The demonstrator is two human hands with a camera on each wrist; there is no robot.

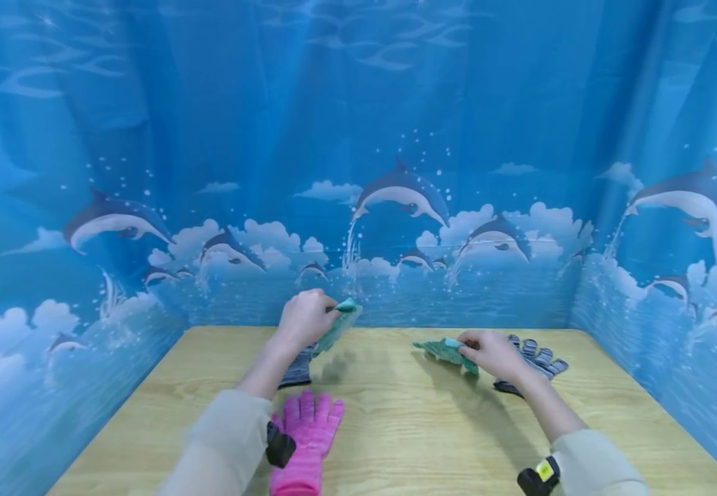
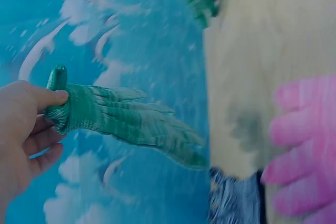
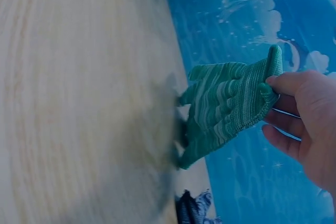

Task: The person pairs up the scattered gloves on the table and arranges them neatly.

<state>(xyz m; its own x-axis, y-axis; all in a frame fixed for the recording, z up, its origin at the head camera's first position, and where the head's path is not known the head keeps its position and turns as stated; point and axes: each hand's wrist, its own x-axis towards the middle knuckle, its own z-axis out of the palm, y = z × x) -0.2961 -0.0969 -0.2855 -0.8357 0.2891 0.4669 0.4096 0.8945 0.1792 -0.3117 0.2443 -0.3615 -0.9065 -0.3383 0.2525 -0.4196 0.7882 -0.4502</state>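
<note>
My left hand (image 1: 308,318) pinches the cuff of a green striped knit glove (image 2: 131,116), whose fingers dangle above the far left of the table. In my right hand (image 1: 493,355) is the cuff of another green striped glove (image 3: 226,103), its fingertips low over the table. Behind my left hand lies a dark grey-blue glove (image 1: 297,368), partly covered by the hand and arm. A second grey-blue glove (image 1: 538,359) rests beside my right wrist. Nearer the front, a pink glove (image 1: 308,437) lies flat, partly overlapped by the left wrist camera.
The light wood table (image 1: 395,427) ends at a back edge close to both hands. A blue curtain (image 1: 358,289) printed with dolphins hangs behind it and along both sides.
</note>
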